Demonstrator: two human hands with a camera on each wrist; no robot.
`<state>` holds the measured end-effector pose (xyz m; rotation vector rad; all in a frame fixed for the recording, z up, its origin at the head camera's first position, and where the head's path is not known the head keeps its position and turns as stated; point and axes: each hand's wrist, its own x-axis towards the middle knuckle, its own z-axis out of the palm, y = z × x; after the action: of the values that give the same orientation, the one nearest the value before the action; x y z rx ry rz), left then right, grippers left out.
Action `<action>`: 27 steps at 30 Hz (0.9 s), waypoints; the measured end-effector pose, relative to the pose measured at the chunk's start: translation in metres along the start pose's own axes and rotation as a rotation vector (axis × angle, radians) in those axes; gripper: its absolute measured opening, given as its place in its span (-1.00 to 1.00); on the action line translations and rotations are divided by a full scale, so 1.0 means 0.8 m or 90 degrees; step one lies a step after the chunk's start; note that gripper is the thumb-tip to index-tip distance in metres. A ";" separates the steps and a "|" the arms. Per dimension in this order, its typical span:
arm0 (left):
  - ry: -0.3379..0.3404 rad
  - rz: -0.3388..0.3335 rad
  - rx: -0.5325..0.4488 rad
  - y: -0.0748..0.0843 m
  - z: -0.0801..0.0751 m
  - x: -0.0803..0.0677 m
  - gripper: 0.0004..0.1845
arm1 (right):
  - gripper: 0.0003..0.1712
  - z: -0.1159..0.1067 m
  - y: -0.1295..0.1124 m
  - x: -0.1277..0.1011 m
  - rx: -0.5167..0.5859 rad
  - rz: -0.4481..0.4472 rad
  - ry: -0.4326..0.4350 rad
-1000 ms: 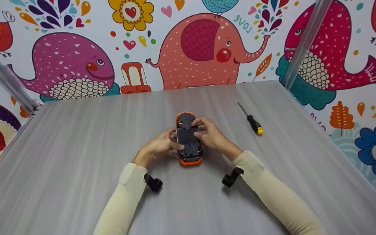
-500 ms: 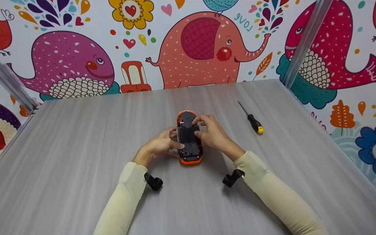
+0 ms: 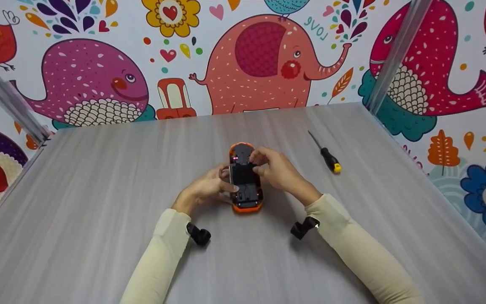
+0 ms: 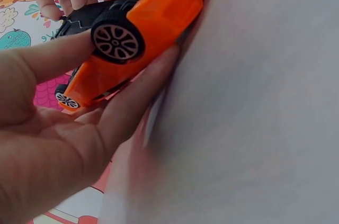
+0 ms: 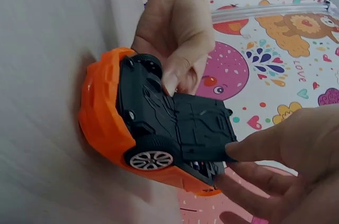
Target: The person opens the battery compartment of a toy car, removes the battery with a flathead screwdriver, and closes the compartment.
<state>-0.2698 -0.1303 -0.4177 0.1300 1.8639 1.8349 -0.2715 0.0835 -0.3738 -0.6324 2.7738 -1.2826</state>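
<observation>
Centre frame, orange plastic toy car (image 3: 245,179) belly-up on grey wood-grain table (image 3: 99,202): left hand (image 3: 203,190) clamps its side, right hand (image 3: 279,171) pinches the black underside panel (image 5: 204,128), apparently prying it free; next likely lifts it clear.

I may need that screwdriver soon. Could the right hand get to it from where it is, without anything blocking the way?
Probably yes. The screwdriver lies alone on the table, just beyond the right hand, with bare surface between them. But that hand is pinching a black panel on the upturned toy car, so it must let go first.
</observation>
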 end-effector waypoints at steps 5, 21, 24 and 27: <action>0.002 0.000 0.006 -0.001 -0.001 0.001 -0.11 | -0.84 -0.007 0.003 0.003 0.040 0.012 -0.021; -0.005 -0.005 -0.003 0.000 -0.001 0.001 -0.12 | -0.75 -0.012 0.013 0.008 0.107 -0.031 -0.034; -0.005 -0.007 -0.005 0.001 -0.001 0.001 -0.12 | -0.74 -0.011 0.012 0.007 0.095 -0.025 -0.040; -0.007 -0.006 -0.002 0.001 0.000 0.000 -0.11 | -0.75 -0.010 0.011 0.007 0.087 -0.013 -0.050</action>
<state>-0.2704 -0.1304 -0.4171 0.1296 1.8518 1.8276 -0.2812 0.0926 -0.3744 -0.6877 2.5973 -1.4051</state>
